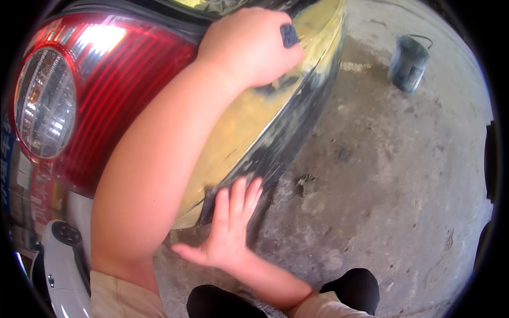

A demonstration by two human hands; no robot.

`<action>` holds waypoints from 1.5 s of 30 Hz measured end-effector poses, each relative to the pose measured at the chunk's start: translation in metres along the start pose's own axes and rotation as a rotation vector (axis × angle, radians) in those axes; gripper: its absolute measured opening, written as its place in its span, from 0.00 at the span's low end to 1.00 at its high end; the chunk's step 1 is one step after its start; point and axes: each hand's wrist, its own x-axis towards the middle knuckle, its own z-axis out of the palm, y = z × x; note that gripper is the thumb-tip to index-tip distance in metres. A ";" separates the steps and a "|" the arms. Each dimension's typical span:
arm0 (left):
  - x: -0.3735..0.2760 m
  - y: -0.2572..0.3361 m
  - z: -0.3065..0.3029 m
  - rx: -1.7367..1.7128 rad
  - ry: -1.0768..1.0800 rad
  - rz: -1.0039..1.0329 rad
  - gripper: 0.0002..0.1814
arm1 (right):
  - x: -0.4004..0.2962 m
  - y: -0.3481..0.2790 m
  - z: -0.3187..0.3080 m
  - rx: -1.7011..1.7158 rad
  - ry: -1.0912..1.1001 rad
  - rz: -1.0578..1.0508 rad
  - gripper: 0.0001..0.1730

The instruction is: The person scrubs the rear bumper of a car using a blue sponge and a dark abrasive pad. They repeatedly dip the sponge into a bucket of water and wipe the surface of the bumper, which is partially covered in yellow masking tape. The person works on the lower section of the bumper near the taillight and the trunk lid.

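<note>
My left hand [250, 45] is curled around a dark crumpled scrap [289, 35], cloth or paper, and rests on the car's rear body panel [234, 131]. Yellowish filler with dark bare patches covers that panel beside the red tail light [131, 83]. Lower down, my right hand [230, 230] lies with fingers spread and thumb out to the side. Its fingertips press a dark sheet [208, 204], which looks like sandpaper, against the scuffed black lower edge [274, 147] of the panel. The sheet's far part is hidden under the fingers.
A dirty bucket [409, 63] with a raised handle stands on the stained concrete floor [358, 179], where a damp patch shows near it. My dark-clad knees [354, 290] are at the bottom. At left, a white car [67, 274] and signs bearing writing appear in the background.
</note>
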 end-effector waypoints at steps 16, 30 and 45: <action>-0.003 0.012 0.005 0.100 -0.019 -0.098 0.14 | 0.018 -0.007 -0.023 0.077 0.190 0.172 0.43; 0.004 -0.029 0.021 0.262 0.124 0.122 0.18 | 0.017 -0.027 -0.035 0.729 0.071 0.627 0.40; 0.001 -0.030 0.027 0.210 0.171 0.187 0.19 | 0.045 0.039 -0.058 0.121 0.454 -0.003 0.14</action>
